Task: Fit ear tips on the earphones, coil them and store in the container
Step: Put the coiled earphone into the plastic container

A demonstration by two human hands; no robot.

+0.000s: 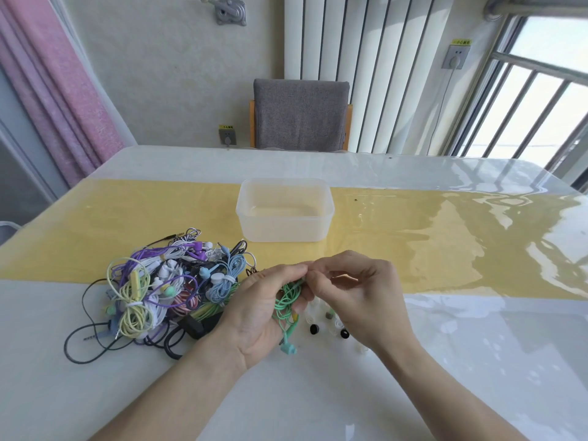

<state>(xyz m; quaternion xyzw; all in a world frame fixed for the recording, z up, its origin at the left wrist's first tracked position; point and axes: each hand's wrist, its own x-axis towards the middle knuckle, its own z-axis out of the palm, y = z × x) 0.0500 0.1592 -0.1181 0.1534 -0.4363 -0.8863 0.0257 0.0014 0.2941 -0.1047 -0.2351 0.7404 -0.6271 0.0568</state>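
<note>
Both hands meet at 6 o'clock of the empty container (284, 214): left hand (257, 316) grips green earphones (288, 308), right hand (353, 297) pinches their tip. Seat the ear tip squarely before coiling.

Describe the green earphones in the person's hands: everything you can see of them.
The green earphones are a mint-green wired set with thin, glossy cable. The cable is bunched in loose loops against the left hand, which holds it; the right hand pinches the upper end where both sets of fingertips meet. One strand hangs below the left palm, ending in an angled turquoise piece just above the white table. Whether ear tips are fitted cannot be told.
</note>
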